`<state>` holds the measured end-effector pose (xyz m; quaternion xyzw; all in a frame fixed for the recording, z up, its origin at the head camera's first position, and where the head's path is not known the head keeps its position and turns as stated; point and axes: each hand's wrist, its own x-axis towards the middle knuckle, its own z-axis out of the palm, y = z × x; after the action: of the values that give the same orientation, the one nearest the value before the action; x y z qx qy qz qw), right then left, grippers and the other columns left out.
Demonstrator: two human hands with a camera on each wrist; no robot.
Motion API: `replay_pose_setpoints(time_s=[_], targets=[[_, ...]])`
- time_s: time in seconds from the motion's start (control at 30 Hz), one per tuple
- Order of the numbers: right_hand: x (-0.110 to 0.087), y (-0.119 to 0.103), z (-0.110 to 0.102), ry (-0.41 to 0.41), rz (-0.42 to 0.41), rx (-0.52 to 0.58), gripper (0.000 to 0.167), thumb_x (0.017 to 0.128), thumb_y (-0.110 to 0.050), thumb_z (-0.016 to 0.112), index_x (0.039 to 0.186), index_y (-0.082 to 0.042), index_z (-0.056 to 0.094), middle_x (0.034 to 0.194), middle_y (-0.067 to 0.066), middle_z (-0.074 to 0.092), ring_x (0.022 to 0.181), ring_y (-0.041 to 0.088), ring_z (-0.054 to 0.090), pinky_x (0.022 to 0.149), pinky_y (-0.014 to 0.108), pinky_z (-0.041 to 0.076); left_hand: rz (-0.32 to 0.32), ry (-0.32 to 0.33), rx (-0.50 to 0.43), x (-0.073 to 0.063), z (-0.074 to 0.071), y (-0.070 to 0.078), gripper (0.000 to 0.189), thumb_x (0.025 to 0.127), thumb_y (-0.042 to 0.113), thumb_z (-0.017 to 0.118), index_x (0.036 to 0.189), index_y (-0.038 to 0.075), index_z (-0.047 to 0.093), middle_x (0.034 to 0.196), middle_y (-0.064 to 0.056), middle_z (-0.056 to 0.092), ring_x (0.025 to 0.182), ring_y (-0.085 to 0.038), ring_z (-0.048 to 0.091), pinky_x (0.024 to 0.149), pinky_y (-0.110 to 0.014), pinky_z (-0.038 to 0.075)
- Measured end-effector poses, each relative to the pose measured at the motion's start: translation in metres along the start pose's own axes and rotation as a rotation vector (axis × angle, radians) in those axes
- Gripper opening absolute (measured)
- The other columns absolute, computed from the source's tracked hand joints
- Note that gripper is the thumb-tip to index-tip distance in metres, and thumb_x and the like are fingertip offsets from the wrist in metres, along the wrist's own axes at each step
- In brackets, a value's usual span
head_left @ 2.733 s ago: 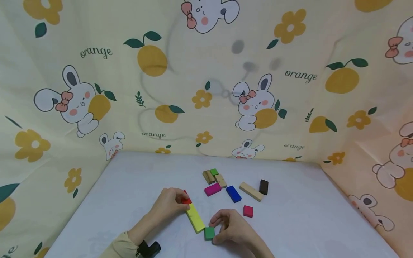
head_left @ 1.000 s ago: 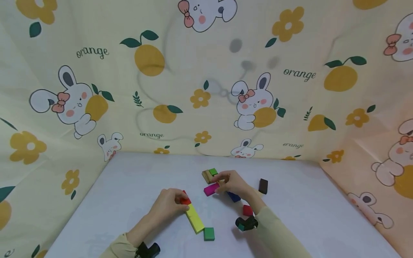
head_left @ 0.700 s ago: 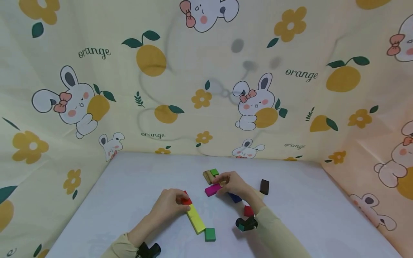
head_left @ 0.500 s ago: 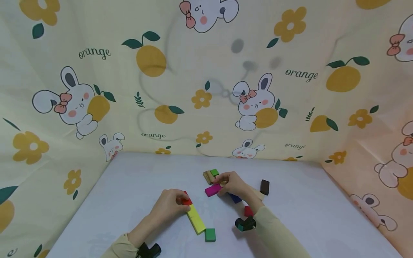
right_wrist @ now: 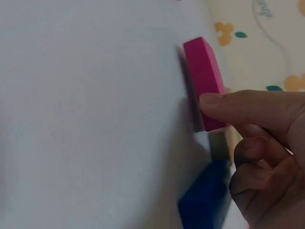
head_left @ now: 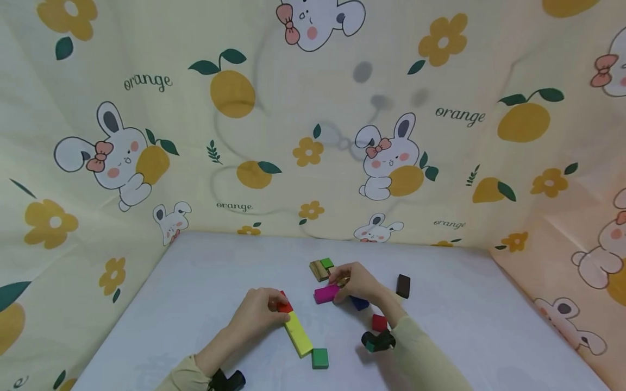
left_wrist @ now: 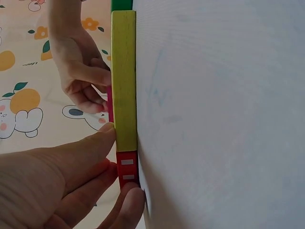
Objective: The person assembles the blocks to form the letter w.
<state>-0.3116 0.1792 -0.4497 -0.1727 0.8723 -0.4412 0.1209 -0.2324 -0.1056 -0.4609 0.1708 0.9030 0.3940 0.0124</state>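
My left hand (head_left: 256, 315) holds a small red block (left_wrist: 127, 168) with pale marks, its thumb tip against the side of the long yellow block (head_left: 298, 334). Red and yellow stand end to end in a slanting row. Beside the row's near end lies a green square block (head_left: 320, 358). Farther right, my right hand (head_left: 363, 285) pinches a magenta block (right_wrist: 204, 69); the thumb presses one side and the other fingers are partly hidden behind. In the right wrist view a shadow lies along the magenta block. Close under that hand is a blue block (right_wrist: 205, 202), partly covered.
Behind the right hand lie a brown wood-grain block (head_left: 319, 271) and a light green one (head_left: 326, 263). A dark brown block (head_left: 403, 286) and a red cube (head_left: 379, 322) are to the right. A patterned cloth (head_left: 274, 136) rises behind the white table (head_left: 464, 326).
My right hand left the green block by the row, went to the magenta block at the back and has now turned it slightly. My left hand has stayed on the red block.
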Motion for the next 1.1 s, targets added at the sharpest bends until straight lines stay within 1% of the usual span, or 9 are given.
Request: replay_pose_setpoints(time_s=[0.13, 0.23, 0.33, 0.57, 0.63, 0.73, 0.83, 0.97, 1.1], targets=[[-0.013, -0.002, -0.008, -0.018, -0.048, -0.005, 0.034, 0.070, -0.003, 0.088, 0.099, -0.009, 0.073, 0.097, 0.000, 0.070, 0.089, 0.026, 0.057, 0.078, 0.037, 0.047, 0.006, -0.003, 0.000, 0.000, 0.000, 0.001, 0.025, 0.076, 0.020, 0.087, 0.097, 0.012, 0.076, 0.086, 0.007, 0.068, 0.076, -0.012, 0.056, 0.072, -0.031, 0.050], [-0.027, -0.007, -0.013, -0.038, -0.065, -0.014, 0.034, 0.070, -0.007, 0.089, 0.100, -0.013, 0.074, 0.097, 0.001, 0.069, 0.080, 0.026, 0.053, 0.066, 0.031, 0.044, 0.006, -0.006, 0.004, -0.001, 0.000, 0.001, 0.026, 0.076, 0.020, 0.087, 0.098, 0.012, 0.076, 0.087, 0.007, 0.068, 0.076, -0.012, 0.056, 0.072, -0.030, 0.051], [-0.044, -0.012, -0.014, -0.077, -0.074, -0.031, 0.034, 0.069, -0.009, 0.090, 0.098, -0.019, 0.074, 0.091, 0.005, 0.066, 0.073, 0.023, 0.050, 0.060, 0.028, 0.042, 0.008, -0.005, 0.005, -0.001, 0.000, 0.001, 0.026, 0.076, 0.019, 0.087, 0.099, 0.011, 0.076, 0.088, 0.007, 0.068, 0.077, -0.013, 0.057, 0.072, -0.030, 0.051], [-0.067, -0.011, -0.005, -0.120, -0.155, -0.284, 0.035, 0.069, -0.009, 0.087, 0.089, -0.034, 0.074, 0.062, -0.002, 0.053, 0.060, 0.011, 0.046, 0.053, 0.026, 0.035, 0.002, 0.002, 0.021, -0.003, -0.001, 0.001, 0.028, 0.076, 0.020, 0.087, 0.099, 0.010, 0.076, 0.088, 0.006, 0.068, 0.075, -0.011, 0.057, 0.072, -0.031, 0.052], [-0.068, -0.007, -0.001, -0.149, -0.190, -0.275, 0.035, 0.070, -0.004, 0.084, 0.090, -0.032, 0.075, 0.065, -0.005, 0.059, 0.058, 0.009, 0.044, 0.052, 0.024, 0.035, -0.006, 0.003, 0.022, -0.003, -0.001, 0.001, 0.028, 0.076, 0.020, 0.087, 0.099, 0.011, 0.076, 0.088, 0.006, 0.068, 0.075, -0.010, 0.057, 0.072, -0.031, 0.052], [-0.070, -0.004, 0.004, -0.180, -0.189, -0.183, 0.040, 0.070, 0.005, 0.082, 0.097, -0.024, 0.076, 0.084, -0.005, 0.066, 0.061, 0.012, 0.047, 0.053, 0.024, 0.040, -0.013, 0.004, 0.017, -0.002, 0.000, 0.001, 0.028, 0.075, 0.020, 0.087, 0.099, 0.011, 0.076, 0.089, 0.006, 0.068, 0.076, -0.011, 0.057, 0.072, -0.031, 0.052], [-0.075, -0.005, 0.007, -0.103, -0.171, -0.174, 0.041, 0.069, 0.003, 0.084, 0.102, -0.018, 0.074, 0.098, -0.003, 0.068, 0.066, 0.015, 0.051, 0.056, 0.027, 0.044, -0.013, 0.004, 0.005, -0.002, 0.000, 0.000, 0.027, 0.075, 0.020, 0.087, 0.099, 0.011, 0.076, 0.090, 0.006, 0.069, 0.077, -0.011, 0.058, 0.074, -0.033, 0.053], [-0.088, -0.008, 0.009, 0.028, -0.085, -0.141, 0.039, 0.070, -0.008, 0.087, 0.105, -0.009, 0.071, 0.099, 0.000, 0.068, 0.066, 0.017, 0.051, 0.057, 0.027, 0.044, -0.004, 0.001, -0.003, -0.001, 0.001, 0.000, 0.027, 0.076, 0.019, 0.087, 0.099, 0.010, 0.076, 0.090, 0.005, 0.069, 0.077, -0.010, 0.059, 0.074, -0.032, 0.053], [-0.099, -0.011, 0.015, 0.109, 0.026, -0.028, 0.043, 0.071, -0.020, 0.089, 0.106, -0.004, 0.068, 0.097, 0.003, 0.068, 0.068, 0.019, 0.054, 0.056, 0.028, 0.046, 0.003, 0.004, 0.004, -0.001, 0.000, 0.001, 0.027, 0.076, 0.019, 0.087, 0.098, 0.011, 0.076, 0.089, 0.006, 0.069, 0.076, -0.011, 0.057, 0.072, -0.031, 0.051]])
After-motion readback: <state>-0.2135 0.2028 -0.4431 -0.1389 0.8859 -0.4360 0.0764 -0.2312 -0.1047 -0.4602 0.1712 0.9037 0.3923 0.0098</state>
